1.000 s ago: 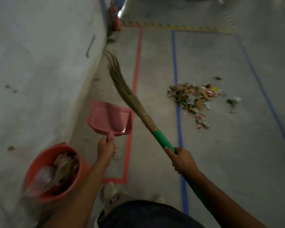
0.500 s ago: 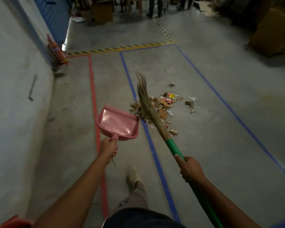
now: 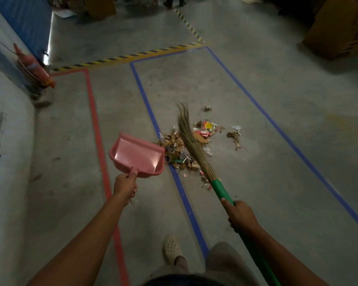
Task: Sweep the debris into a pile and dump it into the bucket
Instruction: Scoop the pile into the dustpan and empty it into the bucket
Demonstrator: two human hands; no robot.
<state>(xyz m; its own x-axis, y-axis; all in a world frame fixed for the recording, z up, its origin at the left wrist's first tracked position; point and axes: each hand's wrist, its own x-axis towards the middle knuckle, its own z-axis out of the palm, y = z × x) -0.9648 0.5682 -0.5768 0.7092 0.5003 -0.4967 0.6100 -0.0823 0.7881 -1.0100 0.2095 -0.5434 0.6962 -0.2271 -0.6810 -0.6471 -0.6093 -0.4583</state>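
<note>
My left hand (image 3: 125, 183) wraps its fingers around the handle of a pink dustpan (image 3: 137, 155) held out over the concrete floor (image 3: 256, 182), just left of a debris pile (image 3: 179, 150) scattered across a blue tape line (image 3: 182, 193), while my right hand (image 3: 240, 216) grips the green handle of a straw broom (image 3: 192, 145) whose bristles cross the pile.

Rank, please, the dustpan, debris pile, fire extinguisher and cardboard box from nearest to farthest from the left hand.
1. dustpan, gripped by the left hand.
2. debris pile, right of the dustpan.
3. fire extinguisher, at the left wall.
4. cardboard box, far right.
</note>
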